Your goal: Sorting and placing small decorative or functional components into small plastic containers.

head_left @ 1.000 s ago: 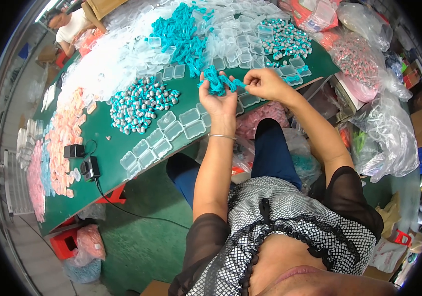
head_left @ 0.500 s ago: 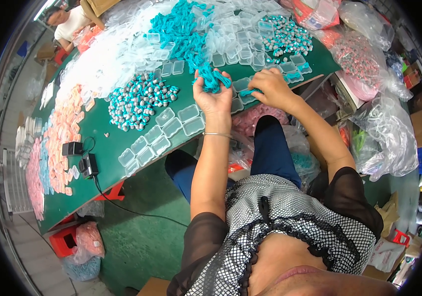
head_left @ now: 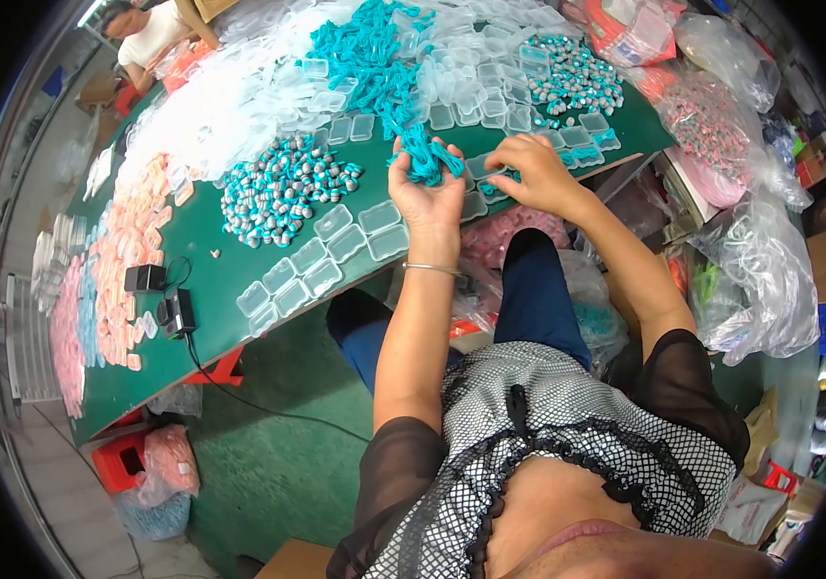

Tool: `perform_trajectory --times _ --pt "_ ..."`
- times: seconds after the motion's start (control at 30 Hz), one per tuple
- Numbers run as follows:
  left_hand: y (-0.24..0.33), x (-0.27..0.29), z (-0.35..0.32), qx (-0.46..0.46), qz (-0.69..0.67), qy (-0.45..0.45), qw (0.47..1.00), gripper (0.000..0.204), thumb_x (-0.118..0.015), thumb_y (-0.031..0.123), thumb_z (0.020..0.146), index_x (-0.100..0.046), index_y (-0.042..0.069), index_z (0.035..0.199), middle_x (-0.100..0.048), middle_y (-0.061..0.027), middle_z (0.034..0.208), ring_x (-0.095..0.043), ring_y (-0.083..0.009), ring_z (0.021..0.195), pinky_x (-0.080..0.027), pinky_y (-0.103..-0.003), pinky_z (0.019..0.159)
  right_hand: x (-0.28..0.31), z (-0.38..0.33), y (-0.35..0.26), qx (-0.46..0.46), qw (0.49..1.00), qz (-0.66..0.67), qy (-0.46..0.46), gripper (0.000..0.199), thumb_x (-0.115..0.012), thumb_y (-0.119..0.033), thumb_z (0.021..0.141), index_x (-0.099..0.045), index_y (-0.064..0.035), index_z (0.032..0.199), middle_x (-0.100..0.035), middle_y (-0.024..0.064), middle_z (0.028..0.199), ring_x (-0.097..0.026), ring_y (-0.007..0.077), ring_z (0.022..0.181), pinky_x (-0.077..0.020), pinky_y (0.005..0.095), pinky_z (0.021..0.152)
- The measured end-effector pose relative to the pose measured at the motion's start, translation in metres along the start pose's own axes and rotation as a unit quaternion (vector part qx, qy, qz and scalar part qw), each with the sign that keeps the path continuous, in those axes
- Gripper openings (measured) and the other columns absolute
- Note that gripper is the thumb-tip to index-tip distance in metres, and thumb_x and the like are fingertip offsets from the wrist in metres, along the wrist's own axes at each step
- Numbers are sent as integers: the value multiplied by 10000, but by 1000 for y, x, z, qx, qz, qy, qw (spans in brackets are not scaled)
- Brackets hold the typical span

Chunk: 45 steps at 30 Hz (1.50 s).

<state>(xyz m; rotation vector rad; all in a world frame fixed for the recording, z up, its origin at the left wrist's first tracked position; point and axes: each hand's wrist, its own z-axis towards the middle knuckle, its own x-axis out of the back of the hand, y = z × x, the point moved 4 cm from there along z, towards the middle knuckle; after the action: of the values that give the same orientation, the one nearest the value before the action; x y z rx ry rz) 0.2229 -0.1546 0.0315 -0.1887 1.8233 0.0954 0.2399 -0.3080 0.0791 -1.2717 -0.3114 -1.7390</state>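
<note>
Palm up above the table's near edge, my left hand (head_left: 429,205) is curled around a bunch of teal cords (head_left: 426,164). Just right of it, my right hand (head_left: 536,174) hovers over the row of small clear plastic cases (head_left: 474,205). Its thumb and forefinger are apart, and a bit of teal shows behind them, in or over a case. Farther right along the row, several cases (head_left: 579,155) have teal cord in them. On the left, more open cases (head_left: 321,277) stand in two rows along the edge.
A heap of teal cords (head_left: 360,58) lies among piled clear cases (head_left: 210,101). Teal-and-grey plug-like pieces (head_left: 288,188) form heaps left and right. Peach cases (head_left: 133,261) and a black device (head_left: 177,314) with a cable sit left. Plastic bags (head_left: 756,265) crowd the right; another person (head_left: 157,39) sits far left.
My right hand's thumb and forefinger have parted from the teal cord they pinched over the case. My left hand keeps its bunch. The whole view has shifted slightly.
</note>
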Motion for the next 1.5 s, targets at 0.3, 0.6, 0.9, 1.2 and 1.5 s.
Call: perform_trajectory --times 0.3,0.6,0.9,1.2,1.5 --pt "9 7 0 -44 11 -47 998 358 -546 174 819 -508 169 1175 -582 -61 1057 -554 -257 946 -457 -449 857 -24 37 -26 -105 969 217 56 181 -686 -78 745 -636 -6 903 -635 56 792 -575 110 687 -459 250 630" --pt "54 -3 -8 -65 -5 -30 997 353 -585 178 787 -528 215 1133 -591 -39 1028 -583 -255 890 -437 -450 903 -18 21 -25 46 995 86 -26 78 -615 -80 731 -627 -59 806 -625 30 759 -591 175 664 -440 320 642" --pt "57 10 -17 -61 34 7 997 269 -565 177 790 -590 198 1057 -604 -56 1014 -567 -254 911 -433 -438 868 -28 11 -45 112 989 -94 -12 151 -671 -111 667 -631 -150 807 -569 13 753 -572 213 798 -367 384 751" --pt "57 14 -20 -50 49 2 998 279 -567 173 789 -589 198 1066 -602 -56 1012 -568 -256 907 -436 -433 851 -33 11 -46 121 990 -68 -17 179 -723 -181 671 -639 -145 824 -567 16 801 -556 208 857 -358 390 791" --pt "55 11 -28 -44 62 -52 996 367 -531 188 821 -504 232 1185 -578 -51 1030 -572 -258 911 -457 -449 836 -33 49 -72 -12 972 235 14 168 -693 -165 749 -649 -45 858 -629 84 756 -607 192 662 -466 310 605"
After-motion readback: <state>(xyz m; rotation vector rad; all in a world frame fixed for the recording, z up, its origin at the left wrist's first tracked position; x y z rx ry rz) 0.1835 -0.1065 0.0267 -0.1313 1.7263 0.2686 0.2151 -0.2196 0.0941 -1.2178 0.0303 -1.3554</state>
